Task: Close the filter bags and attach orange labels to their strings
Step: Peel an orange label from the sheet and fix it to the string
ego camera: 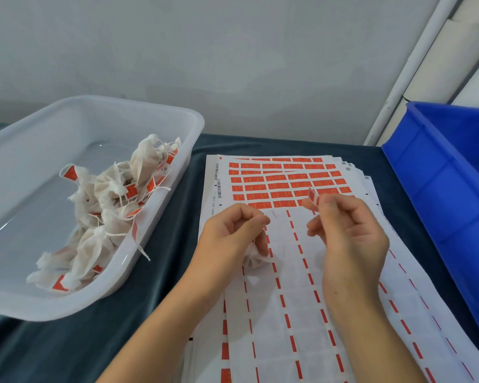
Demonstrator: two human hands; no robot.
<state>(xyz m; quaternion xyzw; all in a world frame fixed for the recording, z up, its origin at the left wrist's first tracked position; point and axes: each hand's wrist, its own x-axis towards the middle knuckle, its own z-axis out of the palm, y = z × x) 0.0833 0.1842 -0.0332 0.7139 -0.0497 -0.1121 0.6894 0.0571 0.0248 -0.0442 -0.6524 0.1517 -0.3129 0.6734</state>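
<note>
- A person's left hand clutches a small white filter bag against the label sheets, thumb and forefinger pinched near its string, which is too fine to trace here.
- The right hand pinches a peeled orange label just above the sheet's remaining orange rows.
- The bag looks soft, light and crushable, best held at its gathered neck; the label is flimsy and sticky, so the grip belongs on its edge.
- Finished, tagged bags lie heaped in a clear plastic tub at left; a blue crate stands at right.
</note>
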